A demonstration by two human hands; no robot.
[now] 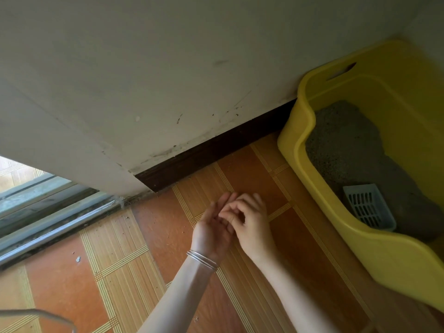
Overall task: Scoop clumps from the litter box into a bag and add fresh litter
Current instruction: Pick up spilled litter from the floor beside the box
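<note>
Tiled floor (120,272) of orange squares crossed by yellow striped bands, running up to one dark baseboard (216,150) and one pale, scuffed wall (168,68). At 9 o'clock, one metal sliding-door track (48,212).

At 3 o'clock, one yellow litter box (396,260) in the corner, its far end just beside the baseboard, with one handle slot (341,72) cut into the far rim. Inside, one bed of grey litter (348,145). One pale slotted scoop (370,207) lying on that litter toward the box's 5 o'clock end, touched by neither grip.

Near 6 o'clock, two bare forearms reaching in over the floor, apart from the box. Left grip (211,228) spread, fingers straight, palm turned toward 3 o'clock. Thin silver bangles (201,259) on its wrist, two or three, too fine to count surely. Right grip (251,222) curled, fingertips against the left fingers; pinching something or not, impossible to tell.

At 7 o'clock, one pale cord (48,316) looping across the corner. A few crumbs scattered on the tiles.
</note>
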